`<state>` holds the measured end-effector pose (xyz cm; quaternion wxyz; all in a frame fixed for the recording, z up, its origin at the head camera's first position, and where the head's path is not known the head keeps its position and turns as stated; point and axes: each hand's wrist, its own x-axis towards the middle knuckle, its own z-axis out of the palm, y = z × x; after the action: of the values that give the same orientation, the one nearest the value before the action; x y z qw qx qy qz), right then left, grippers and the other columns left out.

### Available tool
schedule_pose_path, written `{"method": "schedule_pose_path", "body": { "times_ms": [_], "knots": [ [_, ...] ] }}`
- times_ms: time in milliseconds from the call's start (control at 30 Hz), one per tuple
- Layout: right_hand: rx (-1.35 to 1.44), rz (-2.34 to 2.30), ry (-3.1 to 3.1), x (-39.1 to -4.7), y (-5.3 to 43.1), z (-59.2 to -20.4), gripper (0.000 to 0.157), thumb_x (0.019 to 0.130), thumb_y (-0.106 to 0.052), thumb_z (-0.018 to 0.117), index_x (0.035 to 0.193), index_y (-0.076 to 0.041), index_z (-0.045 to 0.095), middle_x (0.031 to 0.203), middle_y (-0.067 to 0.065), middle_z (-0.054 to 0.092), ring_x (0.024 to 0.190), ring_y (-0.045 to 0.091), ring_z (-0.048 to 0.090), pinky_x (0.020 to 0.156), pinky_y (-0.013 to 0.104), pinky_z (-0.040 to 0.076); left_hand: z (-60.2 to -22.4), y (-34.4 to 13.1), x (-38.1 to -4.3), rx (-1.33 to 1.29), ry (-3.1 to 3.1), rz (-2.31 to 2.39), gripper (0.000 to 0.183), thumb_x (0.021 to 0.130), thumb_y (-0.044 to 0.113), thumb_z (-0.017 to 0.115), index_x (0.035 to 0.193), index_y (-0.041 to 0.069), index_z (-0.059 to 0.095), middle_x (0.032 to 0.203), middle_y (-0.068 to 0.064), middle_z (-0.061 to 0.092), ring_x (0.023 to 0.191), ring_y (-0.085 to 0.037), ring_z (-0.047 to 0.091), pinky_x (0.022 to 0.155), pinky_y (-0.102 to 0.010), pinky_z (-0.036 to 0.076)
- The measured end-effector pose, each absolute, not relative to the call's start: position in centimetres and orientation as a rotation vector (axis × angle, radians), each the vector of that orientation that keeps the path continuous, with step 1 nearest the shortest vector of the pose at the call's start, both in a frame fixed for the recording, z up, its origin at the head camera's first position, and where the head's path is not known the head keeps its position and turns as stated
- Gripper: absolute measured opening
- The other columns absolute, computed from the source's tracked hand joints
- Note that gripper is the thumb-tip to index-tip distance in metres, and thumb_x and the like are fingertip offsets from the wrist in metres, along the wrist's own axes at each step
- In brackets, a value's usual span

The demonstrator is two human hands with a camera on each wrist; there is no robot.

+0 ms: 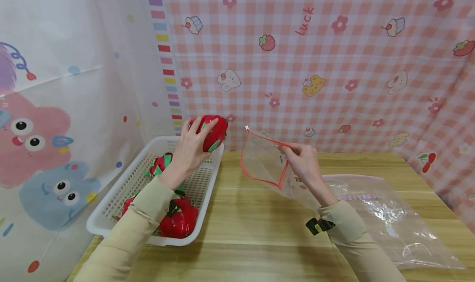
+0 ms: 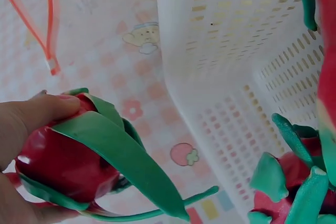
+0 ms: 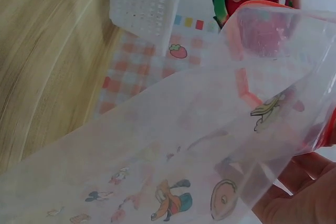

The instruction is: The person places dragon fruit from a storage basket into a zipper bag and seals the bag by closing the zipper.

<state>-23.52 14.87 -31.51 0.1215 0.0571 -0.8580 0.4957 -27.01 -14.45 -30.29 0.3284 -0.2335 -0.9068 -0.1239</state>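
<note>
In my left hand (image 1: 191,152) I grip a red dragon fruit (image 2: 73,161) with long green scales, raised over the far right rim of a white plastic basket (image 1: 97,216). Several more dragon fruits (image 1: 179,220) lie inside that basket, partly hidden by my left arm. My right hand (image 1: 304,162) pinches the red zip edge of a clear zip bag (image 1: 265,158), whose mouth gapes toward the fruit. Cartoon figures are printed on the bag's film, as the right wrist view shows. A gap separates fruit and bag in the head view.
On the right of the wooden table (image 1: 245,240) lies a second clear bag (image 1: 389,216), flat, partly under my right forearm. Behind the table hangs a pink checked cloth (image 1: 282,67). A white cartoon-printed cloth (image 1: 92,109) hangs at the left, close beside the basket.
</note>
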Motion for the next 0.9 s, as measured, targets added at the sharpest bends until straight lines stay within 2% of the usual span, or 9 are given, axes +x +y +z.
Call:
{"method": "schedule_pose_path", "body": {
  "times_ms": [233,500,700,900],
  "knots": [
    [0.192,1.434,-2.501,-23.5,14.9,-31.5,0.034,0.097,-0.025,0.048,0.117,-0.006,0.068,0.111,0.015,0.07,0.036,0.006,0.024,0.035,0.022,0.025,-30.1,-14.0,-25.4,-0.742,-2.212,-0.261,0.08,0.064,0.011,0.087,0.134,0.02,0.051,0.139,-0.022,0.046,0.125,-0.044,0.042,0.083,-0.054,0.054],
    [0.217,1.392,-2.489,-23.3,14.7,-31.3,0.032,0.097,-0.024,0.049,0.116,-0.007,0.069,0.109,0.016,0.071,0.035,0.005,0.024,0.033,0.023,0.027,-29.7,-12.7,-23.4,-0.925,-2.056,-0.322,0.08,0.061,0.007,0.086,0.132,0.022,0.053,0.138,-0.022,0.043,0.127,-0.04,0.041,0.086,-0.054,0.054],
    [0.219,1.385,-2.479,-23.4,14.6,-31.3,0.032,0.096,-0.023,0.05,0.115,-0.005,0.069,0.107,0.017,0.071,0.034,0.004,0.024,0.033,0.023,0.028,-29.9,-11.5,-22.6,-1.038,-1.95,-0.162,0.072,0.064,0.013,0.085,0.129,0.024,0.056,0.136,-0.02,0.047,0.125,-0.04,0.043,0.086,-0.05,0.055],
    [0.227,1.358,-2.482,-23.3,14.6,-31.3,0.031,0.096,-0.02,0.049,0.114,-0.005,0.069,0.109,0.016,0.071,0.04,0.006,0.024,0.037,0.021,0.025,-30.2,-10.8,-22.6,-1.145,-1.824,-0.009,0.064,0.071,0.016,0.081,0.129,0.025,0.055,0.134,-0.017,0.05,0.125,-0.041,0.045,0.093,-0.047,0.052]
  ]
}}
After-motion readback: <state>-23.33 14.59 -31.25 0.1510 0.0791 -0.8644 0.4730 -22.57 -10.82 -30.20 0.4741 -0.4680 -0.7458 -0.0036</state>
